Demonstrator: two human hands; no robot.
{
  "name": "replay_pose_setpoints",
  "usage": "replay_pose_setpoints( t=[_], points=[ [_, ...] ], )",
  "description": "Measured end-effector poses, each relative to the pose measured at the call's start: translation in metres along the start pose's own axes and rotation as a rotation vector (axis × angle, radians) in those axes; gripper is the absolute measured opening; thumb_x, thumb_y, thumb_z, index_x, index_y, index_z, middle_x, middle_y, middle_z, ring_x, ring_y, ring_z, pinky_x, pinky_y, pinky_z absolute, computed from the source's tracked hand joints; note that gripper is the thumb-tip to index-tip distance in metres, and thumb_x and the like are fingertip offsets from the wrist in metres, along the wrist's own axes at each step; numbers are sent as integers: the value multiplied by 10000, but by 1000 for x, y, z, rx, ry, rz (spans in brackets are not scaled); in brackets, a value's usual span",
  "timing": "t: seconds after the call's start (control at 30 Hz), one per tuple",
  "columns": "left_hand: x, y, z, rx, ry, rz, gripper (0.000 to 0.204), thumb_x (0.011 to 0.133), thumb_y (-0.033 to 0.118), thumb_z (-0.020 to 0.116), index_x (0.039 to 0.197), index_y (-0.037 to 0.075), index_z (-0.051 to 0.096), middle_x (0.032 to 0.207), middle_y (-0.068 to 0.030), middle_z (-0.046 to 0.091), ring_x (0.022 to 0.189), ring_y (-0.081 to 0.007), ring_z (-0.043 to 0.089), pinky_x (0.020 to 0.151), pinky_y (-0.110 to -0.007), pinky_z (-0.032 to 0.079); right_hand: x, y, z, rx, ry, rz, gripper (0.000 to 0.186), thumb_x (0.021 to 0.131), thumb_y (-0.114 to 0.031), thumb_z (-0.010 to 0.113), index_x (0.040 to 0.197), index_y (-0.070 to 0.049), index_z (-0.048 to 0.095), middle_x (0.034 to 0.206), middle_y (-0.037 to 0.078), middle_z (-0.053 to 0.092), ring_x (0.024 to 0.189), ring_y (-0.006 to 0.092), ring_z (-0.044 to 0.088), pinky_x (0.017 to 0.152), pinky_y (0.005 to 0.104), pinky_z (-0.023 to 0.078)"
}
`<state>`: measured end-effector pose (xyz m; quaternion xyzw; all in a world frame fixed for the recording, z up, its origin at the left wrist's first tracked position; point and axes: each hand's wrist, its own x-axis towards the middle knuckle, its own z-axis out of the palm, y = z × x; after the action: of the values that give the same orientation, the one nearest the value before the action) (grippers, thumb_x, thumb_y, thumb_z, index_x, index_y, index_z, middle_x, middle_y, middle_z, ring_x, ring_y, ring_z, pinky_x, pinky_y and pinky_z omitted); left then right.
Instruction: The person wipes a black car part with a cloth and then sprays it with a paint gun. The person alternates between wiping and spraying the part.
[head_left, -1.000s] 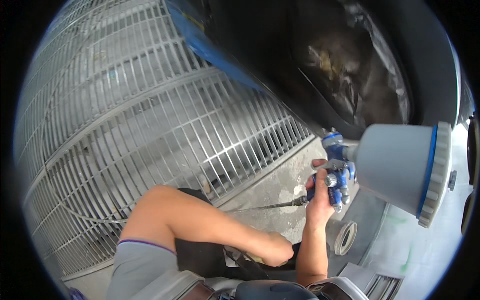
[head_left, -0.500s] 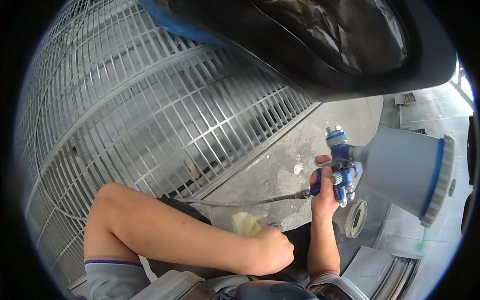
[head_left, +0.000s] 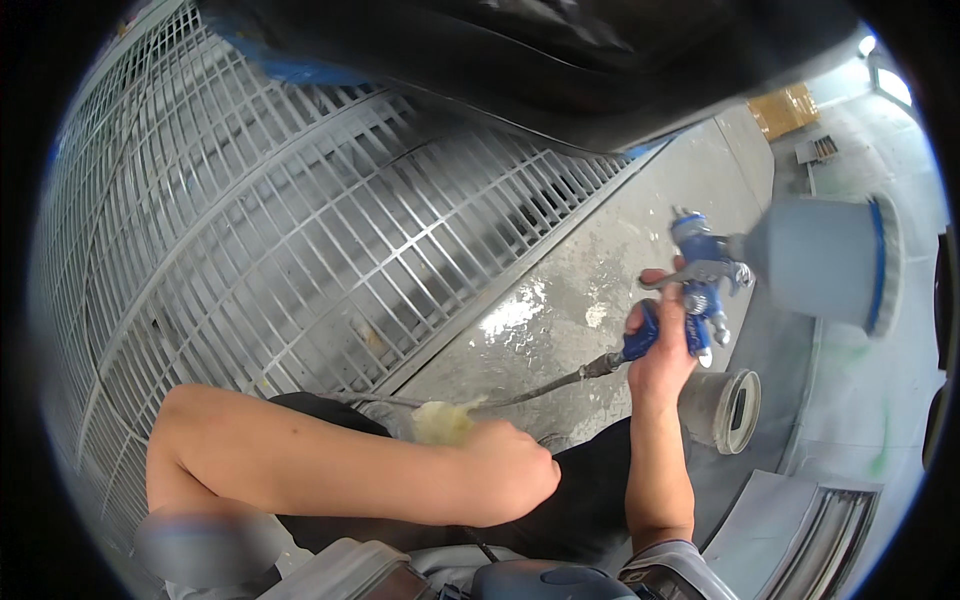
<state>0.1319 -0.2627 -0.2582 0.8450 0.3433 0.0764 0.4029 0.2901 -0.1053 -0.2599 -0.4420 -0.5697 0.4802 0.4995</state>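
Observation:
My right hand (head_left: 660, 368) is wrapped round the blue handle of a spray gun (head_left: 705, 268), its nozzle pointing up and away from me. A large grey cup (head_left: 822, 262) with a blue ring and pale lid sticks out sideways from the gun. From the handle's base an air hose (head_left: 545, 388) runs left. My left forearm lies across my lap, and the left hand (head_left: 510, 472) is closed, its back towards me. A crumpled pale yellow cloth (head_left: 445, 422) comes out from this fist on the far side; the fingers gripping it are mostly hidden.
A glossy black car body part (head_left: 560, 80) overhangs the far side, with blue film (head_left: 310, 72) at its edge. Metal floor grating (head_left: 300, 240) spreads left. A tub (head_left: 715, 410) stands beside my right forearm. Farther off are a cardboard box (head_left: 785, 110) and a pale wall (head_left: 860, 400).
The spray gun has risen and moved a little right, its cup tilting upward. My left fist and the cloth have shifted left. The black body part sits higher in view, and the cardboard box now shows.

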Motion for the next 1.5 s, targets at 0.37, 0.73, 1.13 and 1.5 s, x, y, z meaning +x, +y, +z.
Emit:
replay_pose_setpoints(
  t=[0.37, 0.73, 1.13, 1.5],
  points=[
    [62, -32, -10, 46, -173, -277, 172, 956, 179, 574, 1079, 84, 646, 904, -162, 736, 883, -402, 719, 720, -531, 559, 39, -8, -75, 205, 69, 60, 431, 1026, -220, 660, 1396, -24, 555, 1063, 127, 686, 607, 126, 550, 548, 256, 445],
    [128, -62, -6, -118, 53, -499, 393, 1011, 448, 604, 1111, 71, 654, 1065, -201, 684, 997, -420, 671, 876, -521, 529, 89, 48, -124, 314, -114, 280, 378, 1013, -200, 681, 1349, -48, 597, 1052, 100, 702, 619, 120, 556, 552, 258, 454],
    [167, 22, -9, -46, 499, -858, 430, 964, 448, 699, 978, 22, 640, 1031, -216, 633, 943, -447, 656, 838, -505, 548, 146, 93, -109, 737, -357, 300, 286, 1033, -186, 671, 1274, -57, 585, 1116, 71, 699, 655, 120, 551, 607, 269, 457],
    [156, 61, -3, -220, 658, -1222, 236, 896, 149, 771, 996, 11, 607, 1044, -170, 699, 952, -317, 725, 759, -418, 578, 158, 13, -138, 744, -336, 258, 376, 1036, -193, 659, 1368, -47, 559, 1084, 67, 705, 629, 98, 538, 570, 260, 451]
  ],
)
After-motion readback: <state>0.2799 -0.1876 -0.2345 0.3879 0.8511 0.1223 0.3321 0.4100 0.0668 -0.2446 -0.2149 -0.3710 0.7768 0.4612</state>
